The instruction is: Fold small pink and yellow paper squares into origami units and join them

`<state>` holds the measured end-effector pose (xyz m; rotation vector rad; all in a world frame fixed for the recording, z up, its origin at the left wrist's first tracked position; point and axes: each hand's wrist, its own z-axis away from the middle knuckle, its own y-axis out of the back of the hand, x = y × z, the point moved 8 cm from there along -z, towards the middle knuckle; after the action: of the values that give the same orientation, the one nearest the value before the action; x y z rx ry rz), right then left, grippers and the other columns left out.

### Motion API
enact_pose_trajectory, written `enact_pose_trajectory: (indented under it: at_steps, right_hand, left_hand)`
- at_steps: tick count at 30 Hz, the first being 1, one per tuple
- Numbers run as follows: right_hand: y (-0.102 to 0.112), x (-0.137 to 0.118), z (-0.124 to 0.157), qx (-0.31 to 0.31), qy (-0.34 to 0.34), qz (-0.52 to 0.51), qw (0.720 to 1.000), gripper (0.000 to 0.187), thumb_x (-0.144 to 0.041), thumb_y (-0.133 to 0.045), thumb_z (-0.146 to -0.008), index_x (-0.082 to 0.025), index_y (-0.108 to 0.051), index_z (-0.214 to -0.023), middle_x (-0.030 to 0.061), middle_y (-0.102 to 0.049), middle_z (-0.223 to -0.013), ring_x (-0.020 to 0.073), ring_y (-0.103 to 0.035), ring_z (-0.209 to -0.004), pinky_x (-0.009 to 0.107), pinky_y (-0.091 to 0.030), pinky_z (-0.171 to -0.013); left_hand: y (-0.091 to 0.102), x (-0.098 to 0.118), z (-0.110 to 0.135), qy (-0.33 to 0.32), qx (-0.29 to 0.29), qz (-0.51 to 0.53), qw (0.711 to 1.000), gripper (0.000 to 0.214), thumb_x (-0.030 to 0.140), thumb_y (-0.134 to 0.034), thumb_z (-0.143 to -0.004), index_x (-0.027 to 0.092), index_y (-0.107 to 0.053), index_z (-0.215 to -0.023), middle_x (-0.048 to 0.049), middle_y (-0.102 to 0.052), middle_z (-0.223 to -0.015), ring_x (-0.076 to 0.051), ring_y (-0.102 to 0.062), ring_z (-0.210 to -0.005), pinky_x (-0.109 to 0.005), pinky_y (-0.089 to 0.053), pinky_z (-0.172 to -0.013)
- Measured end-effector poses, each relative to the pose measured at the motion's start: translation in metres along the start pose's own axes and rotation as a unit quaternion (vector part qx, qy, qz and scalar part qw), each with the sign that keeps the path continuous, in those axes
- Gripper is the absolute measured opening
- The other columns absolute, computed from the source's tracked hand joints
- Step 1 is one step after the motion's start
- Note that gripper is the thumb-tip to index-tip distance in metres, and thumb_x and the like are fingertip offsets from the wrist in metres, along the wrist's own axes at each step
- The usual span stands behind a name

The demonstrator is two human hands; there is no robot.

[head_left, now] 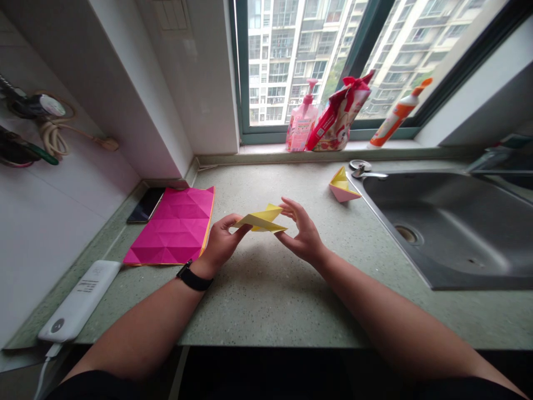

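A folded piece of yellow paper (pixel 260 218), with pointed corners at its right end, is held up over the middle of the counter. My left hand (pixel 225 236) pinches its left end between thumb and fingers. On the other side, my right hand (pixel 303 232) has its thumb and fingers spread around the right corners, close to the paper or lightly touching it. A small folded paper boat (pixel 343 189), pink outside and yellow inside, stands near the sink. To the left lie creased magenta paper sheets (pixel 175 225) with an orange edge showing underneath.
A phone (pixel 145 204) lies partly under the magenta sheets. A white power bank (pixel 81 300) with a cable is at front left. The steel sink (pixel 449 222) takes up the right side. A pink pump bottle (pixel 300 125), red bag (pixel 343 114) and orange bottle (pixel 395 118) line the windowsill.
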<state>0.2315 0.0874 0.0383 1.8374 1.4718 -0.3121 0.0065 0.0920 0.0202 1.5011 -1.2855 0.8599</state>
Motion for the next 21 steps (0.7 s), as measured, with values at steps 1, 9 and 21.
enact_pose_trajectory:
  at_steps: [1,9,21]
  right_hand:
    - [0.002,-0.001,-0.001,0.011,-0.001,0.013,1.000,0.068,-0.031,-0.074,-0.099,-0.029,-0.049,-0.162,0.0142,-0.073,-0.134,0.0303,-0.074,-0.122,0.052,-0.064,-0.109]
    - [0.009,-0.020,-0.006,0.050,0.074,0.094,0.992,0.030,-0.020,-0.068,-0.103,-0.031,-0.068,-0.131,0.0038,-0.079,-0.099,0.0253,-0.077,-0.091,0.044,-0.065,-0.086]
    - [-0.013,-0.034,0.002,-0.046,0.135,0.089,0.986,0.036,-0.021,-0.066,-0.105,-0.032,-0.066,-0.139,0.0016,-0.078,-0.093,0.0227,-0.073,-0.083,0.039,-0.060,-0.081]
  left_hand:
    - [-0.001,0.003,0.000,-0.014,-0.009,-0.006,1.000,0.046,0.065,-0.080,-0.094,0.020,-0.077,-0.092,-0.0040,-0.075,-0.092,-0.022,-0.068,-0.091,-0.033,-0.053,-0.089]
    - [-0.004,0.027,0.010,-0.185,-0.001,-0.144,0.972,0.068,0.053,-0.084,-0.096,0.025,-0.056,-0.151,-0.0138,-0.063,-0.146,-0.031,-0.060,-0.139,-0.051,-0.046,-0.124]
    - [-0.025,0.049,0.026,-0.268,-0.079,-0.209,0.937,0.018,0.029,-0.070,-0.106,0.030,-0.079,-0.121,-0.0089,-0.074,-0.130,-0.028,-0.067,-0.126,-0.053,-0.049,-0.119]
